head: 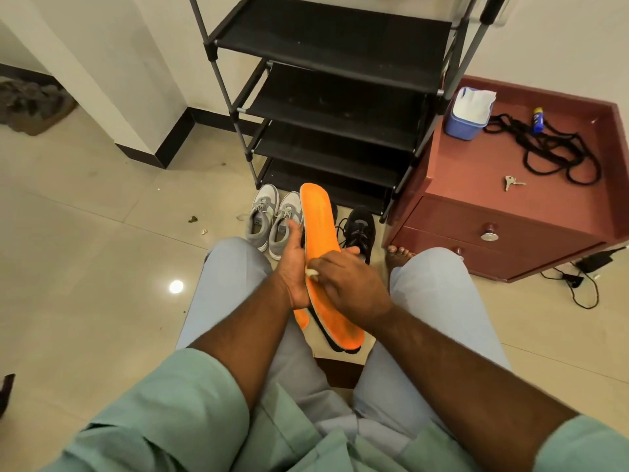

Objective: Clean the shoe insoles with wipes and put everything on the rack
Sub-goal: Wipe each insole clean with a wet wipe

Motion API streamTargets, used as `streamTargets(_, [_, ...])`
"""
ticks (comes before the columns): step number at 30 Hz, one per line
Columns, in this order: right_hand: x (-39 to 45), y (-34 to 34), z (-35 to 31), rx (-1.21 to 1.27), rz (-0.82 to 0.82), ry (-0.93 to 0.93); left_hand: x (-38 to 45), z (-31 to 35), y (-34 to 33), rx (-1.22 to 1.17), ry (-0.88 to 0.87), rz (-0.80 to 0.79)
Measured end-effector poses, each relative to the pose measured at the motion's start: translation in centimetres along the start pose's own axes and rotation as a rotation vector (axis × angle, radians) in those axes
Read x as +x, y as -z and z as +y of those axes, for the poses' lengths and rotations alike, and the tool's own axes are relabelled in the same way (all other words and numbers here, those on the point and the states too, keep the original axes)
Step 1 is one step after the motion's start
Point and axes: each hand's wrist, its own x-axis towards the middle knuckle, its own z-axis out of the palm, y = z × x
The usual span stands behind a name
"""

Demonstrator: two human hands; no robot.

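The orange insole (320, 226) runs lengthwise away from the person, toe toward the rack (340, 107); the left hand (295, 267) cups its near edge; the right hand (343, 281), curled, presses a wipe (311, 272) mid-length; a wiping stroke would follow that axis

Beige tiled floor (85, 206) carries gray sneakers (272, 219), a black shoe (359, 229), the black rack (340, 107) and a red cabinet (493, 233). On the cabinet's tabletop (476, 165): blue wipe tub (468, 114), black laces (551, 151), keys (512, 182), small blue bottle (537, 119).
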Motion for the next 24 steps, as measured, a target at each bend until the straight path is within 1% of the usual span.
streamTargets(3, [-1.9,-0.5,0.4,-0.009,-0.146,0.168,0.6,0.6,0.6,-0.081,-0.052,-0.006])
streamTargets(5, [-1.8,-0.5,1.1,-0.035,-0.199,0.195,0.7,0.7,0.7,-0.073,-0.067,0.001])
streamTargets(7, [-0.8,-0.3,1.2,-0.038,-0.141,0.144,0.2,0.4,0.1,-0.020,-0.034,-0.004])
streamTargets(10, [0.5,0.0,0.9,-0.022,0.058,-0.040,0.0,-0.4,-0.6,0.022,-0.044,-0.001])
streamTargets(12, [0.5,0.1,0.9,0.009,0.101,-0.097,0.4,-0.8,-0.6,0.006,-0.066,0.006])
streamTargets(13, [0.1,0.0,0.9,0.010,0.074,-0.071,0.5,-0.7,-0.4,-0.011,-0.068,-0.010])
streamTargets(16, [-1.5,-0.5,0.8,-0.030,-0.074,0.116,1.0,0.2,0.5,-0.079,-0.099,-0.028])
streamTargets(18, [-1.7,-0.6,1.2,-0.055,-0.137,0.162,1.1,0.5,0.9,-0.081,-0.094,-0.030])
streamTargets(19, [-1.4,-0.5,1.3,-0.058,-0.132,0.149,1.0,0.4,0.8,-0.064,-0.065,-0.026])
streamTargets(21, [-0.4,-0.3,1.6,-0.039,-0.039,0.047,0.7,-0.2,0.2,-0.027,-0.029,-0.019])
streamTargets(23, [0.5,0.0,1.9,-0.017,0.053,-0.096,0.6,-0.8,-0.3,0.005,-0.065,0.020])
streamTargets(24, [0.6,0.1,1.9,-0.016,0.068,-0.132,0.6,-1.0,-0.4,0.011,-0.076,0.030])
